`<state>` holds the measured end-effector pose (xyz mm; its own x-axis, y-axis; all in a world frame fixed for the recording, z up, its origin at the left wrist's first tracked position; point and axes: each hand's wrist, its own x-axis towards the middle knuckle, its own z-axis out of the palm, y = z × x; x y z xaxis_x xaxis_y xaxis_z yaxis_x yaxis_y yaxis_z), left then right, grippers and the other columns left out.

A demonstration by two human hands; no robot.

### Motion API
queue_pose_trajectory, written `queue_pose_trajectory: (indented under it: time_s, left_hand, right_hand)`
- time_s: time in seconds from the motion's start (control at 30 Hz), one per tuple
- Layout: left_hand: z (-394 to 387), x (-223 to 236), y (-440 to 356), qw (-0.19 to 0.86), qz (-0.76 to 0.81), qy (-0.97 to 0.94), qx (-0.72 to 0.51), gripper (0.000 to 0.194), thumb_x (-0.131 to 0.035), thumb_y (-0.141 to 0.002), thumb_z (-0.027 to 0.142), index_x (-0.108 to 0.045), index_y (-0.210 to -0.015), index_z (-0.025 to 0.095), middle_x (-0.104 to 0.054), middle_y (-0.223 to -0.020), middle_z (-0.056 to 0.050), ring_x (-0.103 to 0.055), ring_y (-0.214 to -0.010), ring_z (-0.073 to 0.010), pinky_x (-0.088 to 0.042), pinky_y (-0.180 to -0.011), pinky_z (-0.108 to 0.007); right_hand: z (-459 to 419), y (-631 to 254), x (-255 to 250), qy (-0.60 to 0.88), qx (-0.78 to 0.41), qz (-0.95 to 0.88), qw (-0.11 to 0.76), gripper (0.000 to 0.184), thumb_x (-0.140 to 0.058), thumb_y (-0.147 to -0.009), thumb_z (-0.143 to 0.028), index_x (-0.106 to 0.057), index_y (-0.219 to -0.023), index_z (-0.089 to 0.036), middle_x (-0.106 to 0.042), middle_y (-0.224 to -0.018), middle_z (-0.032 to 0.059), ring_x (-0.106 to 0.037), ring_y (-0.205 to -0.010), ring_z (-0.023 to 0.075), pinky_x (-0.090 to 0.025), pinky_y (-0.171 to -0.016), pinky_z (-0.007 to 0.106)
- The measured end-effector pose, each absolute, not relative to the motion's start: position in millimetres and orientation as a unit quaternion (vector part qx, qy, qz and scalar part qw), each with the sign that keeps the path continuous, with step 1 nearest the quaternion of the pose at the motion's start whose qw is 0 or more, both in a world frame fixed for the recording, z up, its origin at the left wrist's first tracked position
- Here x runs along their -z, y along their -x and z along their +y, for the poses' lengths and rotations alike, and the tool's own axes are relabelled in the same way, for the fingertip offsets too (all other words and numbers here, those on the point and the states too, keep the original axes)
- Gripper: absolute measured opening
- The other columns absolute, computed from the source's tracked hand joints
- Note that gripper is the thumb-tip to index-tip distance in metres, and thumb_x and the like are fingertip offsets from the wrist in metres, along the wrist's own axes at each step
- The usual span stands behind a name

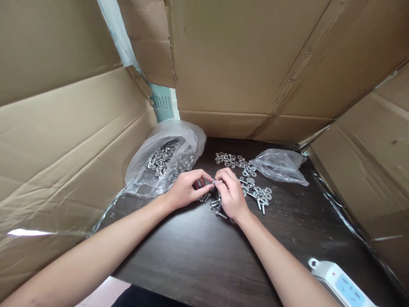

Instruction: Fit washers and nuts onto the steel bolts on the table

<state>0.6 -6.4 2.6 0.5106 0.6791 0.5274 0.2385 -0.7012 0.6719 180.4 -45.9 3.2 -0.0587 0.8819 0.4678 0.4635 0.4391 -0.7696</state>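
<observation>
My left hand and my right hand meet over the dark table, each closed in a pinch. Between their fingertips is a small silver bolt, mostly covered by the fingers. Whether a nut or washer sits on it, I cannot tell. Just below my hands lies a small pile of bolts, partly hidden by my right hand. Loose bolts and flat washers are spread to the right of that hand. Behind it, nuts and washers lie in a loose group.
A clear plastic bag full of metal fasteners stands open at the back left. Another thin plastic bag lies at the back right. Cardboard walls enclose the table. A white power strip sits at the front right.
</observation>
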Motion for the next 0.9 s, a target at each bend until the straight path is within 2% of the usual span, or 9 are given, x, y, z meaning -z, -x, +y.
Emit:
queue_pose_trajectory:
  time_s: [0.23,0.5,0.9]
  left_hand:
    - [-6.4,-4.6,-1.1,0.262,0.275,-0.83,-0.41,0.011,-0.071,-0.091,0.024,-0.071,-0.097,0.015,-0.07,-0.078,-0.001,-0.064,-0.064,-0.0099,-0.052,-0.06,-0.019]
    - [-5.8,-5.2,-1.6,0.273,0.281,-0.823,-0.411,0.01,-0.072,-0.091,0.023,-0.071,-0.097,0.015,-0.071,-0.081,-0.001,-0.064,-0.064,-0.0092,-0.052,-0.06,-0.018]
    - [-6.0,-3.5,-1.6,0.286,0.277,-0.821,-0.409,0.011,-0.072,-0.09,0.023,-0.071,-0.097,0.015,-0.072,-0.083,-0.001,-0.064,-0.066,-0.0091,-0.052,-0.059,-0.017]
  right_hand:
    - [-45.0,-179.5,-1.7,0.492,-0.233,-0.693,0.472,0.03,-0.042,-0.101,-0.026,-0.05,-0.072,-0.022,-0.055,-0.085,0.0046,-0.055,-0.082,0.0201,-0.042,-0.077,0.035]
    - [-45.8,-181.6,-1.9,0.493,-0.219,-0.69,0.483,0.017,-0.044,-0.092,-0.018,-0.046,-0.075,-0.023,-0.054,-0.084,0.0035,-0.053,-0.082,0.0205,-0.041,-0.075,0.035]
    - [-43.4,-182.0,0.9,0.472,-0.231,-0.704,0.477,0.02,-0.044,-0.094,-0.019,-0.048,-0.075,-0.023,-0.055,-0.087,0.0045,-0.055,-0.084,0.0205,-0.044,-0.077,0.035]
